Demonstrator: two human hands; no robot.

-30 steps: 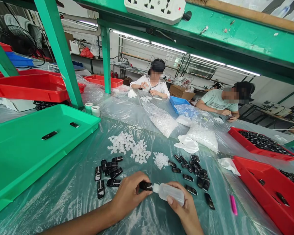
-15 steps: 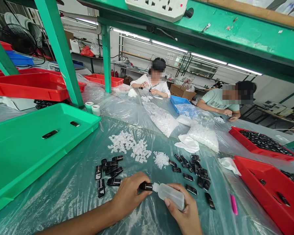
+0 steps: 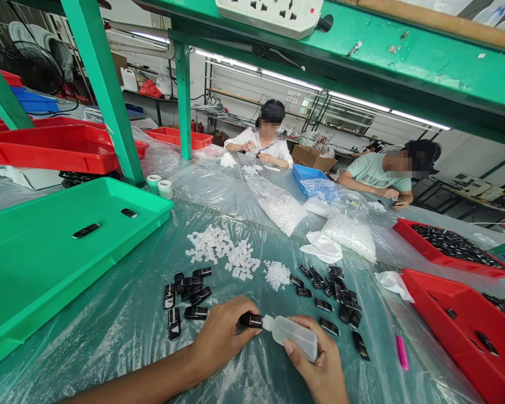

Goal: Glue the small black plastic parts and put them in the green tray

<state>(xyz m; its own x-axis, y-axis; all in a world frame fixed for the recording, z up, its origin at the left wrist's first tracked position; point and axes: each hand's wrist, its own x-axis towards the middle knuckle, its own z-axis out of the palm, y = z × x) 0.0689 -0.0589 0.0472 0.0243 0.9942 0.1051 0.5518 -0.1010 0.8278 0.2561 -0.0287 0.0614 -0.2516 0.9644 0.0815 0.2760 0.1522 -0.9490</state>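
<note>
Between the thumb and fingers of my left hand (image 3: 225, 331) is a small glossy black plastic piece (image 3: 251, 320). My right hand (image 3: 317, 359) grips a translucent squeeze bottle (image 3: 294, 335), tilted with its nozzle (image 3: 267, 322) meeting the end of the black piece. Whether any liquid comes out cannot be made out. To the left of my left hand lies a cluster of similar black pieces (image 3: 191, 289). Beyond my right hand is another loose group of black pieces (image 3: 343, 294). Small white bits (image 3: 278, 275) and larger white flat pieces (image 3: 219, 247) form piles ahead of my hands.
A green tray (image 3: 122, 247) with two black pieces stands at left. Red trays (image 3: 450, 336) holding black parts are at right, near a pink pen-like stick (image 3: 402, 352). Two people (image 3: 273, 140) work across the plastic-covered table. A green frame (image 3: 362, 73) spans overhead.
</note>
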